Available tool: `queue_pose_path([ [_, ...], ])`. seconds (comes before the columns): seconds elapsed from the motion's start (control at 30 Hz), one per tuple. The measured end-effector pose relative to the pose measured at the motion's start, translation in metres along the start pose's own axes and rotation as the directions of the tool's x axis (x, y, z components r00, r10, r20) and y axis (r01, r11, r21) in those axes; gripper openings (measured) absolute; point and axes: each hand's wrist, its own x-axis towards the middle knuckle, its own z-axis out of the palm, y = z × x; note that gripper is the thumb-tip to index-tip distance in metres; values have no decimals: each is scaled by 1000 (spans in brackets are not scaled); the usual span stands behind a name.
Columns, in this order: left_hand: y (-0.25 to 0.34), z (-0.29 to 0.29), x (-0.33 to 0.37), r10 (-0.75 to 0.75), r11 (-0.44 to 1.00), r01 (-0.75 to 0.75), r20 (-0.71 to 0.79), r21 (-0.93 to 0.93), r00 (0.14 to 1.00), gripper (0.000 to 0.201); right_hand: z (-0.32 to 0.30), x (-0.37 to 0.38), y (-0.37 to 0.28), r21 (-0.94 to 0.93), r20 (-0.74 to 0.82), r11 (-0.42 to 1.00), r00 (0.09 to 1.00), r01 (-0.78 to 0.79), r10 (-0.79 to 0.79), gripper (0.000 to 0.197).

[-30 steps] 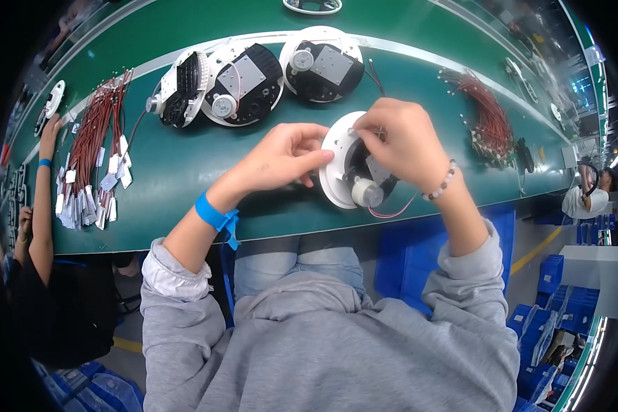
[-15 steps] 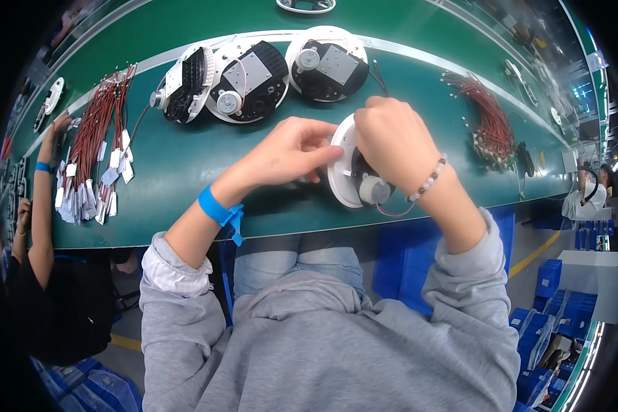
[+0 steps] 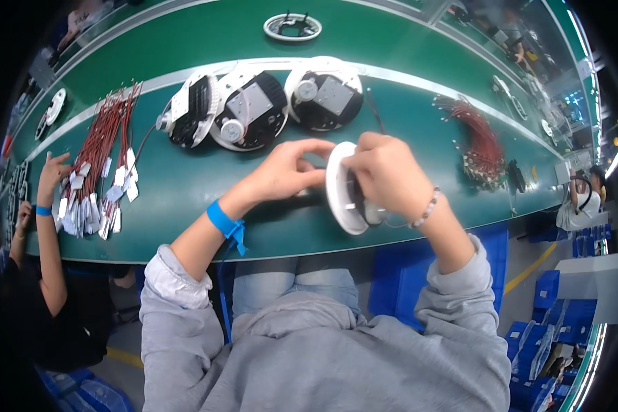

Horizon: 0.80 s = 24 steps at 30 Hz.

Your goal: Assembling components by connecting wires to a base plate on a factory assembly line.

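Observation:
A round white-rimmed motor assembly (image 3: pixel 338 196) stands tilted nearly on edge above the green bench, its white face toward my left. My right hand (image 3: pixel 391 172) is closed on its upper part, fingers at the rim; a grey motor shows partly below the hand. My left hand (image 3: pixel 285 175) is beside the white face, thumb and forefinger apart, fingertips close to the rim; whether they touch it I cannot tell. A thin dark wire (image 3: pixel 373 106) rises behind my right hand. Beyond my hands lie three similar assemblies, one a white-and-black round unit (image 3: pixel 333 93) with a grey plate and motor.
On the left lies a bundle of red-brown wires (image 3: pixel 106 130) with white tags, near a co-worker's hand (image 3: pixel 50 175). Another wire bundle (image 3: pixel 484 141) lies to the right. A white ring part (image 3: pixel 292 27) sits beyond the pale rail. Blue bins (image 3: pixel 405 275) stand below the bench.
The held assembly has turned more edge-on, its motor now mostly hidden. My left thumb has slipped back from its face. The view has shifted, and the co-worker's hand has lifted with fingers spread.

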Motion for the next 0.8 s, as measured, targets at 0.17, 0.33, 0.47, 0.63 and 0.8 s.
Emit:
queue_pose_path([
  [0.17, -13, 3, -1, 24, 1000, -25, -53, -14, 998, 21, -1, 10, -10, -112, -8, 992, 998, 59, -60, 14],
  [0.33, -9, 0, -5, -62, 991, 59, -23, -117, 998, 12, 7, 8, -3, -61, -112, 989, 983, 137, -143, 16],
  [0.47, 1, -1, -4, -41, 996, 43, -23, 77, 999, 10, -5, 16, 37, 445, 66, 895, 998, -30, 1, 34],
  [0.63, 1, -12, -8, -112, 974, 115, -24, 198, 993, 11, 21, 18, 64, 746, 345, 565, 930, -352, 124, 56],
  [0.8, 11, -28, -25, -112, 935, 137, -93, 326, 989, 15, 35, 19, 51, 735, 419, 508, 890, -449, 180, 62],
])
